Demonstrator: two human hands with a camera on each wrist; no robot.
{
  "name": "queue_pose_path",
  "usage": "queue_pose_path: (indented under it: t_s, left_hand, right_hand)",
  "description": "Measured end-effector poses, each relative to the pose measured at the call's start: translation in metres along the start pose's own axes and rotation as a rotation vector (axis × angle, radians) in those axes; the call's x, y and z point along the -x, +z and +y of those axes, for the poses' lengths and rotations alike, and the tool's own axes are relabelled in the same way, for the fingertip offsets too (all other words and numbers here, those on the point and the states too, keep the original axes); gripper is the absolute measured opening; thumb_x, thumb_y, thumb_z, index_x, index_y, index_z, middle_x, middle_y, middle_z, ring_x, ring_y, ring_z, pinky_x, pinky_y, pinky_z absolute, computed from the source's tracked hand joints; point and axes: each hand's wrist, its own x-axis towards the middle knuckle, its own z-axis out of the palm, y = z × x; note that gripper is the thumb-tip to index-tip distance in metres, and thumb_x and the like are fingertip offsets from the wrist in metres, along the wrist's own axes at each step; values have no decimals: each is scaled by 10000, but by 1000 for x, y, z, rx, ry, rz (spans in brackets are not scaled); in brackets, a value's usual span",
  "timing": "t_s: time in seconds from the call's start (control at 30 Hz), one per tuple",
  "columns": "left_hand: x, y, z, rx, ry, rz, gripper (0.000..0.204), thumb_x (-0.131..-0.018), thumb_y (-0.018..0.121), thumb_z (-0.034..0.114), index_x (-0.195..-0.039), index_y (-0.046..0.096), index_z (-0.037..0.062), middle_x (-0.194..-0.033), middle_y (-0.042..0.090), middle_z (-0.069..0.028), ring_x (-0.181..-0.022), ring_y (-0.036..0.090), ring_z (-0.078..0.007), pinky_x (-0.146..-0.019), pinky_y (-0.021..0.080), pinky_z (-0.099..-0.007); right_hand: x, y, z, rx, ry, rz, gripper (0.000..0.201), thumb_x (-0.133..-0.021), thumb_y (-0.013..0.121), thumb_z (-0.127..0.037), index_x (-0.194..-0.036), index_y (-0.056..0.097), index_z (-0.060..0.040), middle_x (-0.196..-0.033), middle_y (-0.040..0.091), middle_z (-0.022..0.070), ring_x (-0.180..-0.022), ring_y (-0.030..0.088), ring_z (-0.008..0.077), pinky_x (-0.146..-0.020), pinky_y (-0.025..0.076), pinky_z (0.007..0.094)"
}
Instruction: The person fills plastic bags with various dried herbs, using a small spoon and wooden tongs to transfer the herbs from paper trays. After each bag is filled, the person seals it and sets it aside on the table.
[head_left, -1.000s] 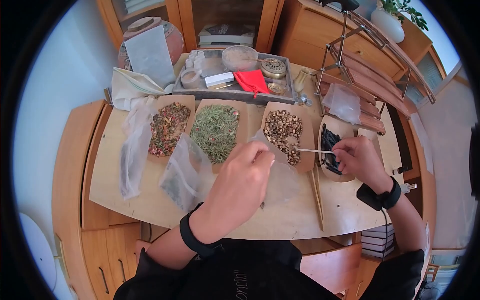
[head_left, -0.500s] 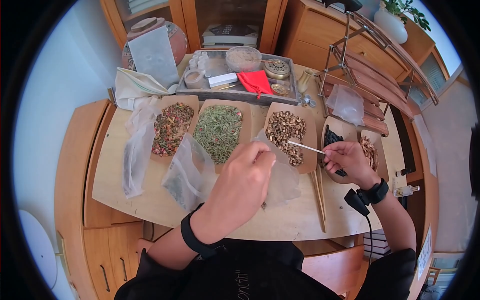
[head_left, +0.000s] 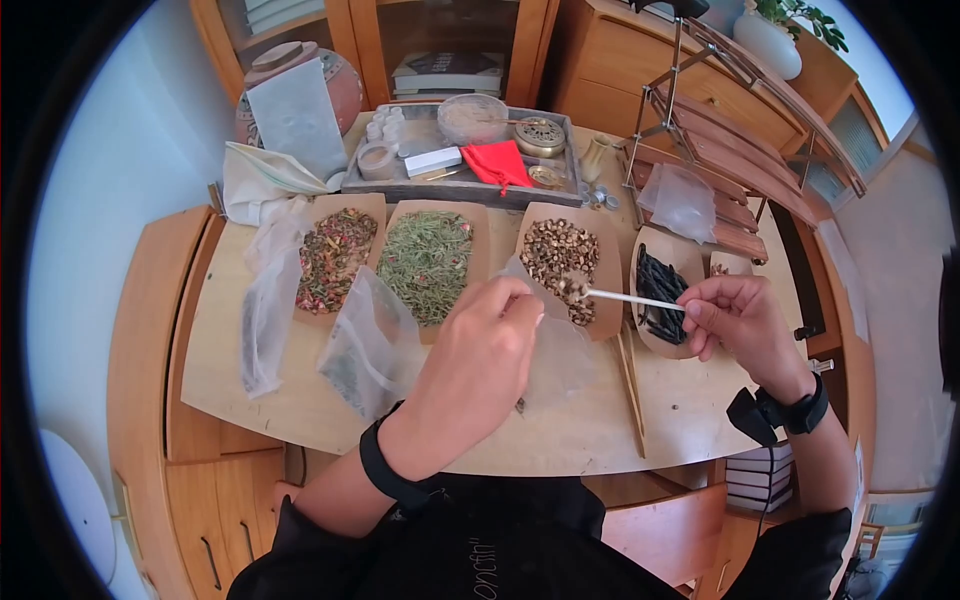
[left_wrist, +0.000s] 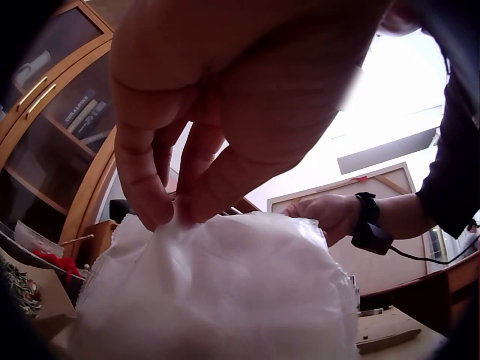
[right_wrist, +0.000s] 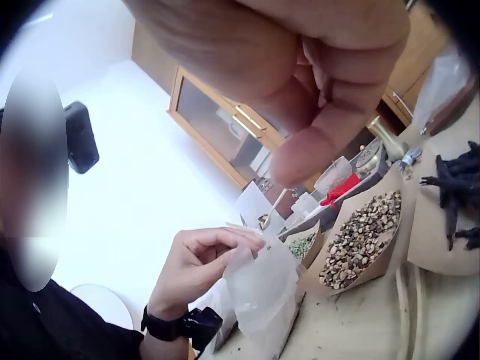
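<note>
My left hand [head_left: 475, 365] pinches the upper edge of a translucent white pouch [left_wrist: 217, 292] between thumb and fingers. The pouch hangs down from the fingertips over the table's front part. My right hand [head_left: 740, 325] holds a thin white spoon [head_left: 640, 298] by its handle end, between thumb and fingers. Brown chopped pieces are heaped on the spoon's tip, which overlaps a paper tray [head_left: 610, 255] of the same brown and cream dried pieces [right_wrist: 360, 240]. Below the right hand lies another paper tray with black, twig-like pieces [head_left: 655, 290].
Paper trays of flower mix [head_left: 340, 255] and green leaves [head_left: 430, 260] stand left, with filled pouches [head_left: 370, 345] before them. Wooden tongs [head_left: 632, 395] lie near the front edge. A grey tray [head_left: 400, 187] with jars and a red cloth bag [head_left: 495, 163] stands behind; a folding wooden rack [head_left: 720, 150] stands right.
The spoon went further into the brown pieces, then came up loaded with some. My right hand has shifted right and toward me. The left hand keeps its pinch on the pouch.
</note>
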Motion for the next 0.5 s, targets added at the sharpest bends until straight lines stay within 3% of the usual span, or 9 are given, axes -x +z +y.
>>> queue_pose_path:
  t_s: [0.13, 0.23, 0.33, 0.4, 0.47, 0.5]
  left_hand:
    - [0, 0, -1, -12, 12, -4, 82, -814, 626, -7, -893, 622, -29, -932, 605, -145, -849, 602, -332, -750, 492, -391]
    - [0, 0, 0, 3, 10, 1, 85, -811, 628, -9, -894, 620, -30, -930, 603, -145, -847, 601, -333, -752, 492, -393]
    - [1, -1, -1, 0, 10, -3, 87, -809, 630, -9, -893, 622, -30, -932, 605, -145, -845, 601, -333, -750, 491, -392]
    - [1, -1, -2, 5, 13, 2, 87, -809, 631, -9, -893, 623, -30, -933, 607, -145, -845, 602, -332, -750, 491, -391]
    - [1, -2, -2, 8, 19, 7, 87, -810, 631, -8, -894, 625, -30, -935, 609, -145, -846, 603, -332, -750, 490, -390]
    - [1, -3, -2, 4, 19, 8, 86, -809, 633, -10, -892, 627, -31, -938, 612, -145, -845, 604, -330, -747, 491, -387]
  right_hand:
    - [13, 15, -8, 113, -56, -45, 106, -901, 607, -20, -949, 653, 63, -729, 646, 65, -578, 622, 101, -521, 519, 217]
    - [24, 24, -20, 547, -408, 100, 81, -871, 606, 30, -930, 650, 64, -703, 630, 85, -576, 622, 106, -518, 507, 238]
    - [20, 20, -24, 558, -474, 202, 82, -860, 602, 42, -922, 649, 69, -707, 634, 91, -574, 625, 115, -510, 503, 235]
    - [10, 15, -24, 531, -405, 217, 86, -855, 586, 49, -909, 648, 74, -709, 637, 97, -564, 628, 125, -502, 502, 237]
    - [-6, 4, -2, 454, -171, 151, 96, -857, 574, 37, -903, 647, 78, -686, 632, 94, -548, 623, 121, -501, 504, 236]
    - [-12, 2, 7, 507, -196, 142, 110, -861, 565, 21, -894, 649, 82, -657, 622, 85, -536, 616, 109, -495, 506, 240]
